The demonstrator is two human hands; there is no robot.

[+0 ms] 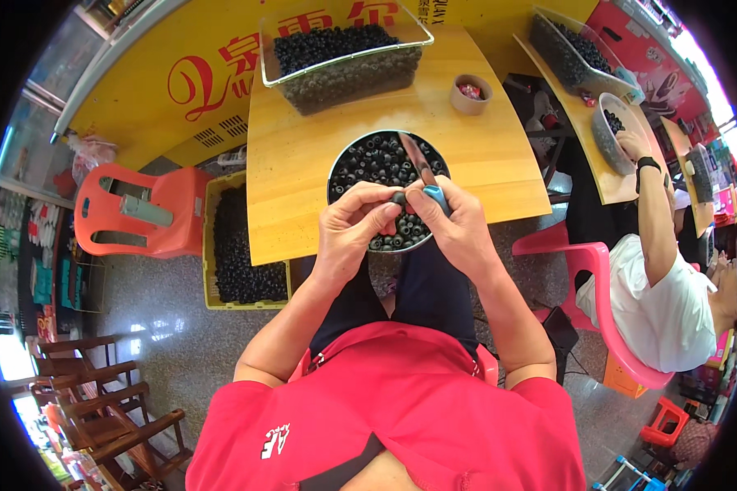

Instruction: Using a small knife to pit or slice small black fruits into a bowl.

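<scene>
Both hands meet over a round bowl (331, 173) with a pale rim, full of small black ring-like pieces (372, 160). My left hand (350, 227) pinches one small dark round piece (398, 198) between thumb and fingers. A knife (418, 157) with a blue handle is in my right hand (460, 225), its blade pointing up and away over the bowl. The thumb and fingers of the right hand reach close to the pinched piece; whether they touch it I cannot tell.
On the wooden table (499, 164) stand a clear tub (348, 80) of black pieces and a small round container (471, 95). A yellow crate (211, 282) of black pieces and an orange stool (172, 233) are at left. At right, a person (651, 295) reaches into a bowl (612, 151).
</scene>
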